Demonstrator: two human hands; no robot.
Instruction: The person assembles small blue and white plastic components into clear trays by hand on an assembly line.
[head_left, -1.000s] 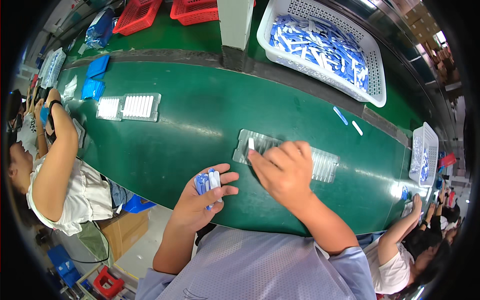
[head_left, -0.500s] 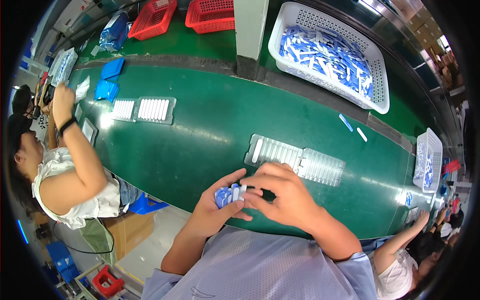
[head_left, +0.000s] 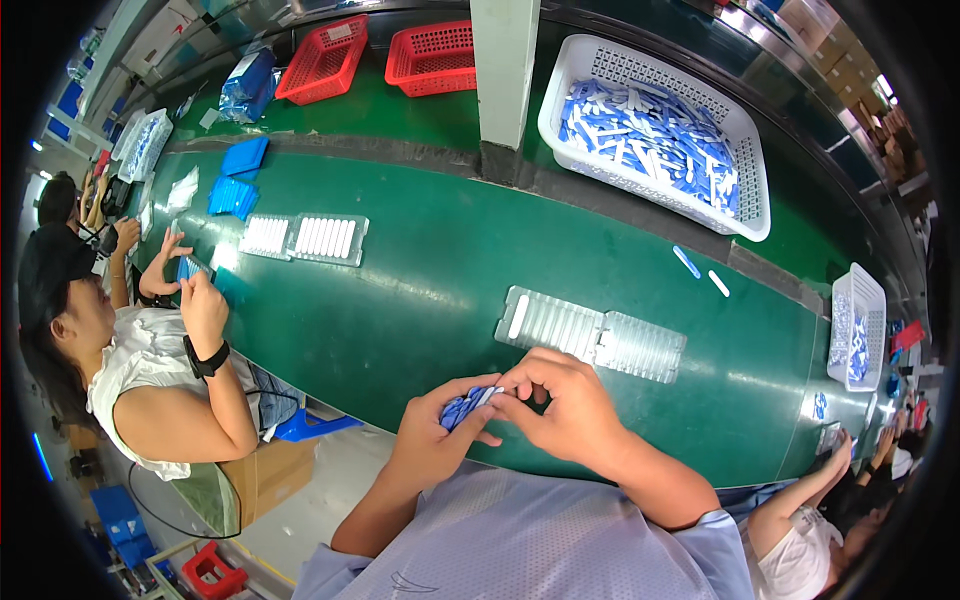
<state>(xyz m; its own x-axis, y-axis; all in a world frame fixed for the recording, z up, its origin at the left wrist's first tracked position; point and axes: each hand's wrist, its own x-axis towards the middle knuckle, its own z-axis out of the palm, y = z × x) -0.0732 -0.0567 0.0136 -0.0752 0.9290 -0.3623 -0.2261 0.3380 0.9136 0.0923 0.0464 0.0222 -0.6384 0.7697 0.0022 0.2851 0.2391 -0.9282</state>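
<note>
My left hand [head_left: 425, 430] is closed around a bundle of small flat blue-and-white sticks [head_left: 466, 408], held low in front of my body. Against the bundle's right end, my right hand [head_left: 565, 400] pinches with thumb and fingertips on a white-ended stick; how much of it they grip is partly hidden. Just beyond my hands lies an opened clear plastic tray [head_left: 640, 345] with rows of slots. One white stick [head_left: 520, 314] sits in the slot at its left end.
A white basket [head_left: 560, 150] heaped with sticks stands beyond a pillar [head_left: 505, 80]. Two loose sticks [head_left: 703, 270] lie right of the tray. Filled trays [head_left: 330, 240] and blue packets [head_left: 232, 197] are at left, near a co-worker [head_left: 150, 370]. Red baskets [head_left: 430, 75] stand farther back.
My right fingers have drawn together onto the end of the bundle, which now lies more tilted. The co-worker at left has lowered a raised arm, and both their hands are together over the table.
</note>
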